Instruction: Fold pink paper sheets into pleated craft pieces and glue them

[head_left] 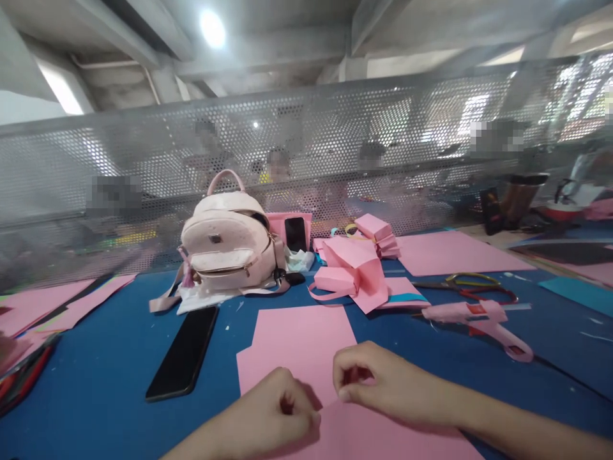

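Note:
Pink paper (301,335) lies in overlapping sheets on the table in front of me. My left hand (275,412) is curled over it, with thumb and index finger pinched at the edge of the nearest pink sheet (383,441). A short way to the right, my right hand (378,380) pinches the same edge, its fingers curled in. The near part of that sheet runs out of the bottom of the view. A black smartphone (184,354) lies left of the paper. To the right rests a pink hot glue gun (479,316) with its cord trailing away.
A pale pink backpack (230,239) stands behind the phone against a perforated metal screen (325,147). Folded pink paper pieces (354,268) are heaped beside it. Scissors (472,281) lie behind the glue gun. Red-handled scissors (29,377) and more pink sheets (48,300) are at the left.

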Tool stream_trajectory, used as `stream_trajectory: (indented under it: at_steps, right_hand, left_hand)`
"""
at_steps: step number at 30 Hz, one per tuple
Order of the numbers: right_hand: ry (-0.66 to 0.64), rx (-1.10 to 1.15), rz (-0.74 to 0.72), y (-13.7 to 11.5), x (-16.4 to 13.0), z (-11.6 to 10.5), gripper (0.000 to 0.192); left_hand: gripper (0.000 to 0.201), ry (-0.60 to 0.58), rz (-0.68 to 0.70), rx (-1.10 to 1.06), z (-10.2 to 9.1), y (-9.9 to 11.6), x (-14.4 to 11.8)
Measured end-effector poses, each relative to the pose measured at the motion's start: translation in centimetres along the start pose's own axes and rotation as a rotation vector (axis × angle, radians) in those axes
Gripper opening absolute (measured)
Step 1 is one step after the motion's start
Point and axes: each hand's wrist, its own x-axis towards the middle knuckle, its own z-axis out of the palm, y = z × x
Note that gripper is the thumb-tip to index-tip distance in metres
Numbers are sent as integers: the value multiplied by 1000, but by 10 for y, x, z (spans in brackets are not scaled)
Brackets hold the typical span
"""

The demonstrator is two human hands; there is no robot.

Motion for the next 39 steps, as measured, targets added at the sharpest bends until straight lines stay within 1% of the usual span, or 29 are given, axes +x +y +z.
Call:
stream_trajectory:
  at_steps: [2,5,8,10,13,16,20,23,27,30,32,33,35,36,37,39]
  right_hand:
    - [-34,71,4,6,3,-7,5]
    - [-91,156,-31,15,9,-15,2]
    - [-140,231,-46,19,13,-20,10]
    - [-161,276,-51,20,15,-23,17]
    - [-144,341,-66,21,18,-28,30]
    - [-102,376,-67,24,19,-34,37]
    - [-51,409,-44,26,19,-37,38]
    - [-46,447,-27,28,18,-38,37]
    - [-31,516,-5,34,22,-37,39]
    - [28,568,-17,35,24,-33,41]
    - [46,630,-5,30,22,-30,46]
    - [30,679,20,27,21,-29,51]
    - [-20,758,78,21,16,-29,64]
    - [-34,752,91,19,14,-30,67]
    - [-37,696,88,17,13,-31,66]
    - [-13,484,62,18,11,-33,53]
  left_hand:
    - [30,-11,-29,-9,-7,8,-3]
    - [29,-51,-114,26,-19,20,-12]
    - [29,-115,-157,93,-30,33,-23]
    - [32,-140,-145,84,-36,42,-30]
    - [34,-149,-129,69,-46,52,-39]
    - [33,-161,-140,104,-55,57,-47]
    - [34,-149,-162,148,-62,60,-52]
    - [35,-153,-174,171,-66,65,-57]
    - [36,-140,-191,204,-76,70,-70]
    - [40,-121,-171,198,-81,70,-77]
    - [41,-104,-163,166,-80,65,-74]
    - [41,-91,-163,149,-77,60,-69]
    - [41,-114,-141,125,-72,49,-56]
    - [40,-116,-149,113,-69,42,-49]
    - [39,-123,-149,104,-68,36,-43]
    - [39,-139,-109,102,-66,24,-33]
